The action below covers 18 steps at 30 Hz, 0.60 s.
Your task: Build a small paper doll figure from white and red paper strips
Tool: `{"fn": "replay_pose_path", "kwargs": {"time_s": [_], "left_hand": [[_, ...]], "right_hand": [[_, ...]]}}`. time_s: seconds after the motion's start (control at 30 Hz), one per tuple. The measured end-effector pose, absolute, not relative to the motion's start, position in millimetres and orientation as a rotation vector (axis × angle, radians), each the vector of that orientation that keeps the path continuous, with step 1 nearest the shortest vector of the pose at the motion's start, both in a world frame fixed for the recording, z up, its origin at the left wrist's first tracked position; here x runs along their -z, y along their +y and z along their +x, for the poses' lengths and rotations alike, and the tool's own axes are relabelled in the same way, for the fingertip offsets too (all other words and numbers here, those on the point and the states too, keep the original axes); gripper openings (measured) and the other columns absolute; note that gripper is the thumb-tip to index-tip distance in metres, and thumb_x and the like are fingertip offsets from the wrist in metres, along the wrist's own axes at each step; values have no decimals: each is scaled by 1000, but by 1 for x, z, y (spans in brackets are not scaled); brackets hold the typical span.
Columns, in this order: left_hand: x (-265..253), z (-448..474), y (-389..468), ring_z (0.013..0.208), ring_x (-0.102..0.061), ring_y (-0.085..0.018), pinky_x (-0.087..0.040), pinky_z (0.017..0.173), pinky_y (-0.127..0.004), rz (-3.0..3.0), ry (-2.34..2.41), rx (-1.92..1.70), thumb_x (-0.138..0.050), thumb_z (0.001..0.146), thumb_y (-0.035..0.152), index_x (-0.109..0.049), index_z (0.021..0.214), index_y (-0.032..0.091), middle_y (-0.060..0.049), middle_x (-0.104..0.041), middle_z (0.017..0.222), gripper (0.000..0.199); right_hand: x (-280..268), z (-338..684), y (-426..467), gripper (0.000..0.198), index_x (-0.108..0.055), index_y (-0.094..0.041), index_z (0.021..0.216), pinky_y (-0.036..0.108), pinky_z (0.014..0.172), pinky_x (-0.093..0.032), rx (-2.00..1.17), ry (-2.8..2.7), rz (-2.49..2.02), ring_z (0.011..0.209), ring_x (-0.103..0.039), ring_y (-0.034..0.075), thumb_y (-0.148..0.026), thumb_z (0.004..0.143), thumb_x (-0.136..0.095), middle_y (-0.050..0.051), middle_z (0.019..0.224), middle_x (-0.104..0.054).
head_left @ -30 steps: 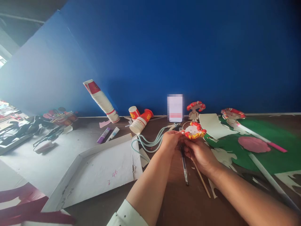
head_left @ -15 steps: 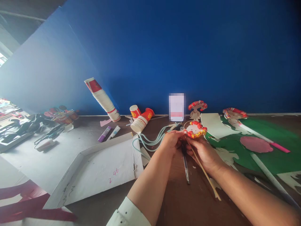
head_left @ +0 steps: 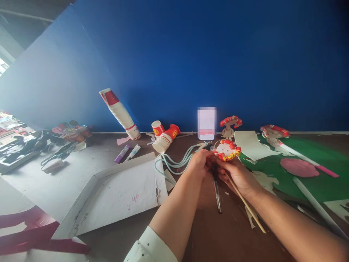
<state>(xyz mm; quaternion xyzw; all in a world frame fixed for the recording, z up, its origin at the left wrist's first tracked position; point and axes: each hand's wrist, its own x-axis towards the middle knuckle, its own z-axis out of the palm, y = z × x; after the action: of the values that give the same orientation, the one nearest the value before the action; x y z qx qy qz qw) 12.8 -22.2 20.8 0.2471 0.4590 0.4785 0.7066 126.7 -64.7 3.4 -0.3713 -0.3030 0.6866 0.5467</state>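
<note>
Between my hands is a round white paper piece (head_left: 223, 149) edged with a curved band of red and yellow wrapped bits (head_left: 231, 154). A thin wooden stick (head_left: 249, 208) slants down from beneath it toward the table's front. My right hand (head_left: 240, 177) is closed around the upper stick, under the paper piece. At the left edge of the paper piece, my left hand (head_left: 202, 162) is closed, its fingertips pinching there; what exactly they grip is hidden. Just below the hands, a clear pen (head_left: 217, 194) with a dark upper end lies on the table.
A white tray-like box lid (head_left: 109, 203) lies left, with glue sticks (head_left: 121, 153) and paper cups (head_left: 166, 138) behind. A tall cup stack (head_left: 120, 113) leans on the blue wall. Pale cables (head_left: 181, 160) and a propped phone (head_left: 206, 123) stand ahead. Right: green sheet (head_left: 331, 156), similar stick craft (head_left: 275, 131).
The stick's lower end has swung a little to the right. The paper piece has shifted slightly; both hands keep hold near the same place.
</note>
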Motion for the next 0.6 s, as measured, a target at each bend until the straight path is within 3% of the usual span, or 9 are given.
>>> {"fn": "replay_pose_path", "kwargs": {"time_s": [0.4,0.6], "left_hand": [[-19,18,-23,43,-40,-4,-26,46,-19,584,1117,-1131,-68,71,8,-47,61,16,4,-46,50,24],[-21,14,-26,48,-47,-4,-30,47,-17,592,1051,-1071,-77,76,19,-54,69,14,2,-52,57,25]], "right_hand": [[-3,125,-64,35,-68,-18,82,18,38,-23,-1656,-659,-892,50,-38,5,-28,57,-90,-3,66,-54],[-4,131,-60,31,-70,-20,84,19,37,-27,-1679,-632,-852,50,-40,6,-25,59,-87,0,75,-62]]}}
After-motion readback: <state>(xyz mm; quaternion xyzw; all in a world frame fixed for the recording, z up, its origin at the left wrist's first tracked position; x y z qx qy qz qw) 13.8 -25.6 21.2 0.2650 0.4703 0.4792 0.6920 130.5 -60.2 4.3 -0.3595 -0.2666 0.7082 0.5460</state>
